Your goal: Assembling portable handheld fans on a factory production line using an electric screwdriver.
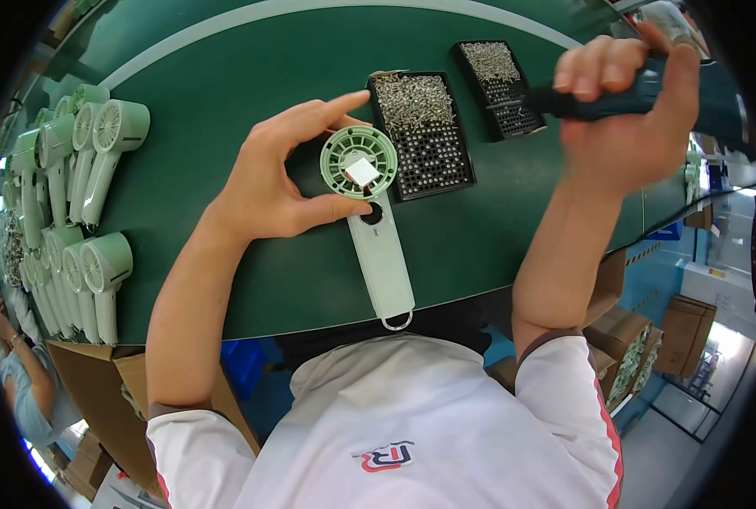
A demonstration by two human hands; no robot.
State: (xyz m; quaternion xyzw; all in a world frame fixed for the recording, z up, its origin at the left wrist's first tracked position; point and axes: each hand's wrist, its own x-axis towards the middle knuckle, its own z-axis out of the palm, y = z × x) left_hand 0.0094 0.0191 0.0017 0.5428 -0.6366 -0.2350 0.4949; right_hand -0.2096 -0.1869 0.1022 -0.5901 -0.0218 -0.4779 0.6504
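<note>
My left hand [267, 174] is curled around the head of a pale green handheld fan [383, 263], thumb on the near side and fingers on the far side. The fan's round head faces up, showing a white square piece [362, 171] inside its ribbed ring. Its handle points toward me and ends in a metal loop at the table edge. Farther right, my right hand [624, 140] is closed around a dark electric screwdriver [721, 95], slightly blurred. The screwdriver's bit reaches left over a small black screw tray [498, 93].
A larger black tray [433, 161] of screws sits just right of the fan head. Several assembled green fans [111, 153] stand in rows at the left of the green table [301, 280]. Cardboard boxes [624, 339] are below at the right. Another person [34, 377] is at the far left.
</note>
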